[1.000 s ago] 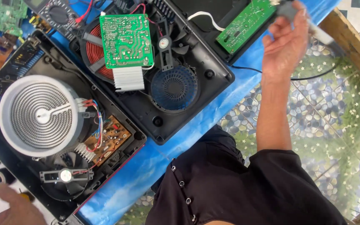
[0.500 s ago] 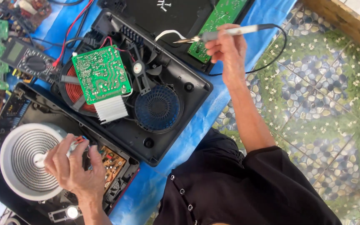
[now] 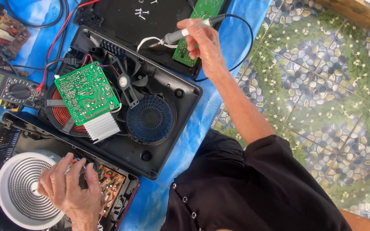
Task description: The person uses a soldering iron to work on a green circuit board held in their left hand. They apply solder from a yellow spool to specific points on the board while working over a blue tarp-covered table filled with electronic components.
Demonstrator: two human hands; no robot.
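The right hand (image 3: 204,40) is closed around the grey handle of a soldering iron (image 3: 185,33), pinching it like a pen, with the metal tip pointing left over the far black cooker housing (image 3: 120,17). The iron's black cord (image 3: 245,47) loops off the handle and curves back down towards the far edge of the blue-covered counter (image 3: 219,107). Just beside this hand, a narrow green circuit strip (image 3: 193,25) lies on that far housing, and a few loose screws (image 3: 141,13) sit near the housing's far side.

The left hand (image 3: 67,190) rests with fingers (image 3: 61,169) spread and bent on the open cooker (image 3: 120,188) at the near left corner, touching the rim of its white round coil plate (image 3: 20,192) and the wires beside a brown circuit board (image 3: 110,184).

Between the two hands lies a third opened induction cooker (image 3: 180,98): a green circuit board (image 3: 85,92) with a ribbed silver heat sink (image 3: 101,128) is tilted over its copper coil (image 3: 61,113), and a round blue fan (image 3: 150,119) sits just beside it. A multimeter (image 3: 11,87) lies at the left edge, red and black leads (image 3: 54,47) running from it.
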